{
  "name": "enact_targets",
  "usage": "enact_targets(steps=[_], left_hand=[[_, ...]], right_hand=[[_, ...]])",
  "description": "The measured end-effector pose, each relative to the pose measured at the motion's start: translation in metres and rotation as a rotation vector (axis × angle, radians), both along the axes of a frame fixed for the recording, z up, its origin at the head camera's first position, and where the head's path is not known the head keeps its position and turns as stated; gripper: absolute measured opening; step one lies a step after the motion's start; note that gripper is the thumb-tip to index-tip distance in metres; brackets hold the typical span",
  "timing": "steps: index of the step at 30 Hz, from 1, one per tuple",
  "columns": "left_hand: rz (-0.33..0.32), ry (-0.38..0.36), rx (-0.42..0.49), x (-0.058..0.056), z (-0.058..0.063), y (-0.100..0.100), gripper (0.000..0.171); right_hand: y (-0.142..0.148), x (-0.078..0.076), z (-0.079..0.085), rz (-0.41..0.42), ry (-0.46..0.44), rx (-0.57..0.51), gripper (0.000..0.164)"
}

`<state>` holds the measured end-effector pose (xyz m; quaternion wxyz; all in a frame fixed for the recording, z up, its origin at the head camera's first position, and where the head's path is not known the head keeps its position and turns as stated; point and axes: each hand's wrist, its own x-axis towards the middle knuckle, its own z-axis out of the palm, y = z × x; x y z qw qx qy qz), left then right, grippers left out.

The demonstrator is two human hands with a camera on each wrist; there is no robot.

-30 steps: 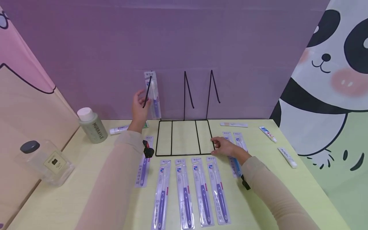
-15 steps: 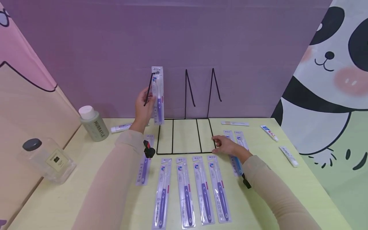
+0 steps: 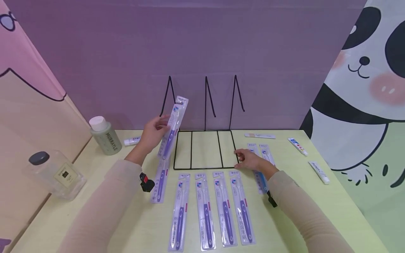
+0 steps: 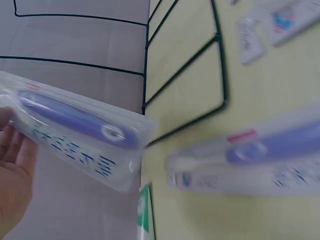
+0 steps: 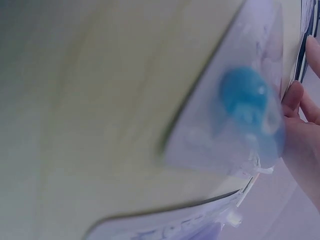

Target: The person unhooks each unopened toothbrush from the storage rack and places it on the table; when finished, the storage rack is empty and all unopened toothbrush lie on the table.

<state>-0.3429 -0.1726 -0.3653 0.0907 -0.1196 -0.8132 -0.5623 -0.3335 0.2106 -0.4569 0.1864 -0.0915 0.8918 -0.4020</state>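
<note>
My left hand (image 3: pixel 155 133) pinches a packaged toothbrush (image 3: pixel 172 128) with a purple handle, tilted with its hang-hole end up, just below and in front of the rack's left hook. In the left wrist view the purple handle (image 4: pixel 75 117) shows through the clear pack, with the fingers (image 4: pixel 17 170) at its edge. The black wire rack (image 3: pixel 205 168) has three upright hooks against the purple backdrop. My right hand (image 3: pixel 251 161) grips the right side wire of its base. Several more packaged purple toothbrushes (image 3: pixel 207 218) lie in front of the rack.
Blue packaged toothbrushes (image 3: pixel 262 181) lie beside and partly under the right forearm. Small toothpaste tubes (image 3: pixel 319 172) sit at the right, another tube (image 3: pixel 132 141) at the back left. A green bottle (image 3: pixel 105 137) and a clear bottle (image 3: pixel 58 175) stand at the left.
The toothbrush in my left hand has come off the left hook region, moving down and tilting toward the front; that hook now shows bare. The right hand has stayed on the rack.
</note>
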Motion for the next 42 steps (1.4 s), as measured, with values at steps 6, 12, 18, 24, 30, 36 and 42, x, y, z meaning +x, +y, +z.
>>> enact_targets(steps=[6,12,18,24,30,36,42], left_hand=[[-0.011,-0.157,-0.041,0.027,-0.020,-0.033,0.044],[0.016,-0.310,0.055,0.050,-0.044,-0.067,0.047],[0.033,-0.417,-0.041,0.063,-0.070,-0.084,0.048],[0.080,-0.472,-0.101,0.068,-0.094,-0.089,0.045],[0.110,-0.469,-0.170,0.068,-0.098,-0.087,0.044],[0.148,-0.440,-0.259,0.068,-0.096,-0.084,0.042],[0.170,-0.450,-0.356,0.069,-0.096,-0.085,0.040]], right_hand=[[0.001,0.002,0.001,0.003,0.002,-0.005,0.066],[0.001,0.001,-0.001,0.011,0.008,0.001,0.067],[0.004,0.000,-0.002,0.003,0.008,0.009,0.067],[0.001,-0.001,-0.002,0.017,0.001,-0.011,0.067],[0.000,-0.002,0.000,0.018,0.008,0.039,0.067],[-0.003,0.000,0.007,0.016,0.012,0.092,0.065],[-0.005,0.004,0.008,0.005,0.024,0.118,0.066]])
